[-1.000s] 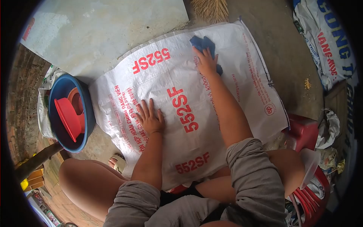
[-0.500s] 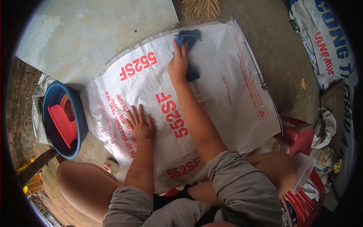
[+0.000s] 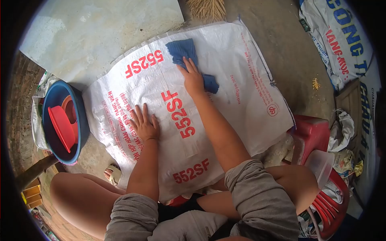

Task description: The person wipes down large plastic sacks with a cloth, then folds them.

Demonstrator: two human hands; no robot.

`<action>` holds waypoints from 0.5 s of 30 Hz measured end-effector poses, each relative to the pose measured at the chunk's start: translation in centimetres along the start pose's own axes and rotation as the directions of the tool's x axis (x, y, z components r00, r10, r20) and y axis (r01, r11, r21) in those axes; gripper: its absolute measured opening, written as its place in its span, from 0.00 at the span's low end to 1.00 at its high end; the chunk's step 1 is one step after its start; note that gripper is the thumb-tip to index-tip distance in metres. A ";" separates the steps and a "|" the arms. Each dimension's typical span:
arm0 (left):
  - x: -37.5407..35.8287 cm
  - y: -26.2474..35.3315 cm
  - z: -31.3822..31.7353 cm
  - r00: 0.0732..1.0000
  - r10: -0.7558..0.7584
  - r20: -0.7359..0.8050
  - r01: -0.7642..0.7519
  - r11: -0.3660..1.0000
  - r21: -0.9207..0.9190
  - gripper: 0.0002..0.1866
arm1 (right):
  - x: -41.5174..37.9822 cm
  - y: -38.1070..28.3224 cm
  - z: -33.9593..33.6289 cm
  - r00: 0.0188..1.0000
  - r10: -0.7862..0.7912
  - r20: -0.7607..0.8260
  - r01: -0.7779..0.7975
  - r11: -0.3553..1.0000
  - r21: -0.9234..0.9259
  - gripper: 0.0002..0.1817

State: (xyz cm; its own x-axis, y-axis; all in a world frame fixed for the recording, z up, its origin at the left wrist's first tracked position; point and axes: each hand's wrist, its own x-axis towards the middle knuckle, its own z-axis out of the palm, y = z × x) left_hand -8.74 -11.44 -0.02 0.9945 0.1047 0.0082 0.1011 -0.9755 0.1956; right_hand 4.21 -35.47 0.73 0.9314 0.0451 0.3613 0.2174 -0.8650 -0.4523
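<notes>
A large white woven sack (image 3: 225, 120) with red "552SF" print lies spread flat in front of me. My left hand (image 3: 145, 125) rests palm down on its left part, fingers spread, holding nothing. Higher up on the sack, my right hand (image 3: 193, 78) holds a blue cloth (image 3: 183, 49) against the surface. Part of the cloth sticks out beyond the fingertips and another part shows right of the wrist; the middle is hidden under the palm.
At left stands a blue basin (image 3: 82, 132) containing a red basin (image 3: 60, 126). A grey board (image 3: 100, 32) lies beyond the sack, beside a straw broom (image 3: 207, 9). At right are a red plastic stool (image 3: 307, 134), a clear plastic container (image 3: 320, 166) and printed sacks (image 3: 337, 44).
My right hand has moved slightly toward me, and the bunched cloth now lies more spread out, its top part farther left. My left hand stays on the sack. The view has shifted slightly.
</notes>
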 end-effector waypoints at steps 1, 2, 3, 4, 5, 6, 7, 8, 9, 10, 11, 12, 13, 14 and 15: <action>0.0 0.0 0.1 1.000 0.002 -0.011 -0.002 1.000 -0.006 0.32 | -0.9 2.1 -0.5 0.995 0.092 -0.039 -0.093 0.995 -0.025 0.33; -0.1 -0.1 0.2 1.000 0.005 -0.023 -0.005 1.000 -0.011 0.32 | -2.2 4.4 -1.1 0.981 0.179 -0.076 -0.184 0.981 -0.061 0.34; 0.0 -0.2 0.2 1.000 0.008 -0.028 -0.008 1.000 -0.009 0.32 | -3.4 5.9 -2.3 0.961 0.258 -0.096 -0.268 0.957 -0.110 0.35; -0.1 -0.2 0.2 1.000 0.007 -0.030 -0.007 1.000 -0.017 0.32 | -4.4 7.3 -3.6 0.935 0.335 -0.114 -0.349 0.924 -0.155 0.35; -0.1 -0.2 0.2 0.999 0.006 -0.034 -0.007 1.000 -0.024 0.32 | -5.5 8.0 -4.8 0.907 0.404 -0.117 -0.421 0.881 -0.216 0.36; -0.1 -0.3 0.3 0.999 0.012 -0.045 -0.013 1.000 -0.020 0.32 | -6.5 8.6 -5.8 0.878 0.460 -0.128 -0.478 0.855 -0.202 0.35; -0.2 -0.4 0.3 0.999 0.012 -0.049 -0.013 1.000 -0.020 0.32 | -7.6 8.8 -6.5 0.847 0.514 -0.135 -0.531 0.826 -0.190 0.35; -0.2 -0.4 0.3 0.999 0.012 -0.050 -0.014 0.999 -0.034 0.32 | -8.6 8.6 -7.0 0.804 0.574 -0.153 -0.592 0.796 -0.126 0.36; -0.2 -0.4 0.4 0.999 0.012 -0.052 -0.015 0.999 -0.048 0.32 | -9.3 8.2 -6.8 0.807 0.570 -0.155 -0.588 0.799 -0.126 0.36; -0.2 -0.4 0.4 0.999 0.008 -0.047 -0.010 0.999 -0.047 0.32 | -9.4 6.9 -6.9 0.738 0.642 -0.208 -0.648 0.760 0.049 0.35; -0.2 -0.4 0.4 0.999 0.010 -0.051 -0.012 0.999 -0.050 0.32 | -9.7 5.5 -6.6 0.655 0.715 -0.244 -0.678 0.699 0.227 0.35; -0.3 -0.5 0.3 0.999 0.015 -0.049 -0.018 0.998 -0.054 0.32 | -10.0 3.8 -6.0 0.695 0.662 -0.282 -0.602 0.749 0.276 0.36; -0.3 -0.6 0.3 0.999 0.020 -0.047 -0.023 0.998 -0.057 0.32 | -10.0 0.8 -5.8 0.734 0.620 -0.277 -0.560 0.784 0.269 0.36; -0.3 -0.8 0.6 0.998 0.028 -0.048 -0.031 0.997 -0.067 0.32 | -9.8 -2.9 -6.0 0.773 0.574 -0.271 -0.514 0.816 0.263 0.37; -0.3 -1.1 0.9 0.998 0.028 -0.055 -0.032 0.997 -0.067 0.32 | -10.1 -5.6 -5.7 0.870 0.433 -0.237 -0.390 0.897 0.207 0.39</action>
State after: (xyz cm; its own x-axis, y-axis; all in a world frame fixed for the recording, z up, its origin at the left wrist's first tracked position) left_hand -9.14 -10.56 -1.07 0.9938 0.0875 0.0680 0.0670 -0.9632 0.2604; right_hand -8.09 -33.92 4.23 0.8349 -0.4539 0.3115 -0.1080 -0.6899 -0.7158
